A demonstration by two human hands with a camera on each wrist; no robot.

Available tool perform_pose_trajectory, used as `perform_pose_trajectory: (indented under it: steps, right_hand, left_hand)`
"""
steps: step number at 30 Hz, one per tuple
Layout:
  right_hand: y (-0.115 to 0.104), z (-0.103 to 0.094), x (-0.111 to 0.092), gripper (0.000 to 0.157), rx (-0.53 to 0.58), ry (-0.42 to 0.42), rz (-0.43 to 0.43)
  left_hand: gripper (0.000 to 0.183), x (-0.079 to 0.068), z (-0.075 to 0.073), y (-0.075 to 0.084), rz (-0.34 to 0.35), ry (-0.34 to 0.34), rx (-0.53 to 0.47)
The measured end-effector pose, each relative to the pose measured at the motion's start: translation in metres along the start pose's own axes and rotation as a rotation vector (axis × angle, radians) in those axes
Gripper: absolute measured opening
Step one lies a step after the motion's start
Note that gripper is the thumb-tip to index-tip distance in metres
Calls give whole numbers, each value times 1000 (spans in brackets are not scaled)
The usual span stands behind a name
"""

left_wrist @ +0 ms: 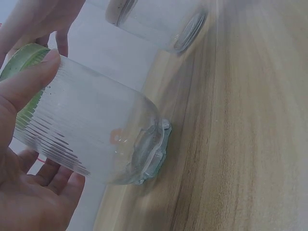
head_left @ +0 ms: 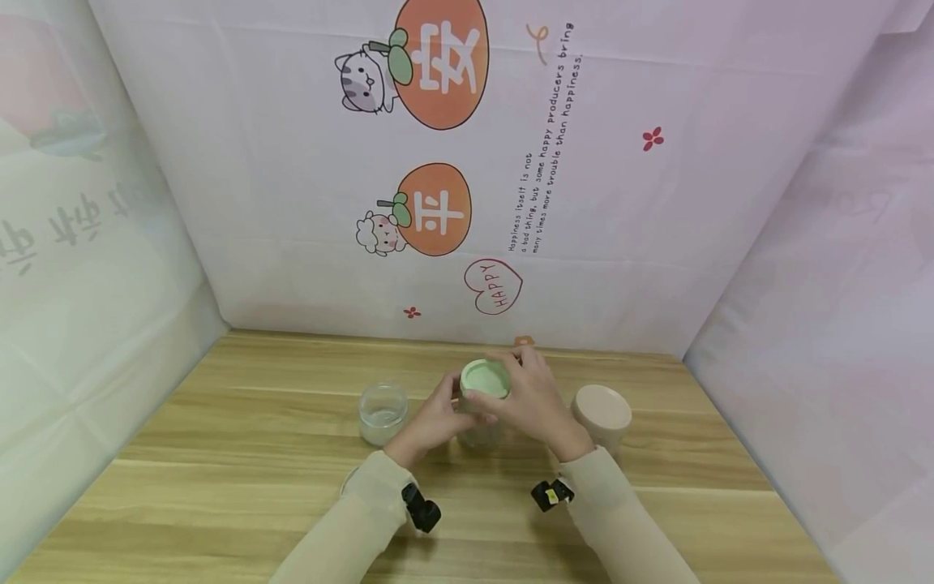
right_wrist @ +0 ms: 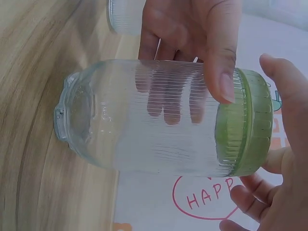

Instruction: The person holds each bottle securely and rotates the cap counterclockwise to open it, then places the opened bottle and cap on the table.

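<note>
A clear ribbed glass jar (right_wrist: 144,120) with a green lid (head_left: 485,379) stands upright on the wooden table, its scalloped base (left_wrist: 151,151) low on the wood. My left hand (head_left: 436,418) grips the upper part of the jar from the left, thumb on the near side and fingers behind the glass. Around the lid's rim curl the thumb and fingers of my right hand (head_left: 533,397). In the right wrist view the left hand's fingers (right_wrist: 163,98) show through the glass. The lid sits on the jar's mouth.
Left of my hands is a lidless glass jar (head_left: 383,415). On the right stands a glass jar with a pale pink lid (head_left: 602,407), partly behind my right wrist. A round rim (head_left: 348,482) peeks out beside my left sleeve. White printed cloth (head_left: 306,268) walls the table.
</note>
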State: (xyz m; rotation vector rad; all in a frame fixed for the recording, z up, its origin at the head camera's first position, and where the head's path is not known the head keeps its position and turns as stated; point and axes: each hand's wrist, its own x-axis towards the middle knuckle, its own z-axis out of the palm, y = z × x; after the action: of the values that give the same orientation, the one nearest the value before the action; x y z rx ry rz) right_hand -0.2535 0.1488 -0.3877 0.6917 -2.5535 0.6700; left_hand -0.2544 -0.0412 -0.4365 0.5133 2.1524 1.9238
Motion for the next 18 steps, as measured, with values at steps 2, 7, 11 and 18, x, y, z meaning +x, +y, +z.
perform_pose_trajectory:
  steps: [2,7,11,18]
  right_hand:
    - [0,0,0,71,-5,-7,17]
    - [0,0,-1,73,-7,-18,26]
    - [-1,-1,0,73,-9,-13,0]
    - [4,-1,1,77,48,-65,19]
  left_hand:
    - [82,0,0,0,0,0,2]
    - [84,0,0,0,-8,2,13]
    - [86,1,-1,-1,-12,10,24]
    - [85,0,-1,0,-9,15,26]
